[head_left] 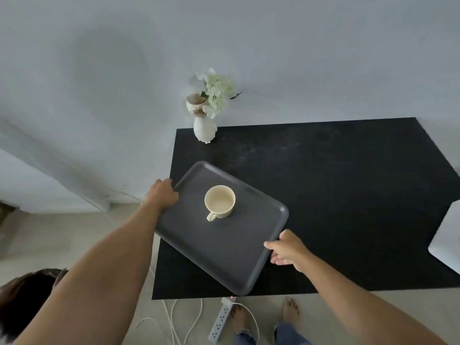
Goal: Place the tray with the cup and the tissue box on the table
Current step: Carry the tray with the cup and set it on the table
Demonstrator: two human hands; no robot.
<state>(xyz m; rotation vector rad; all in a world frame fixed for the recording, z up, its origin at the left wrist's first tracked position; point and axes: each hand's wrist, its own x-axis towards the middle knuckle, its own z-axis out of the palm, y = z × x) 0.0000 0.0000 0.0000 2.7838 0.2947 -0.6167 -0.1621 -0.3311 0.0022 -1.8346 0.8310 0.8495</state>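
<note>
Left hand [163, 192] is clamped over the far-left edge of the tray [224, 247], fingers curled down over the rim, and the right hand [286, 249] has the near-right edge, thumb on top of the rim and fingers tucked beneath. Both arms reach in from the bottom of the head view, bare to the elbow.

That tray is a dark grey rectangle with rounded corners and a low raised lip, matte inside, turned at an angle to the black worktop [348, 195]. It sits over the left part of the worktop, its left corner overhanging the edge; whether it is fully down or a touch above the surface, I can't quite tell from up here.

Dead centre on the tray stands a cream cup [219, 201], upright, open mouth facing the camera, pale inside, small looped handle pointing toward the person.

At the back-left corner of the worktop, a white vase [204, 130] with pale green-white flowers [216, 95] stands against the grey wall, well apart from the tray. A white object [445, 235] is cut off by the right edge of the frame, lying on the worktop's right side, too little of it shows to name it.

Down on the floor, a white power strip [221, 319] with cables lies just below the worktop's near edge, beside two bare feet [290, 311].
</note>
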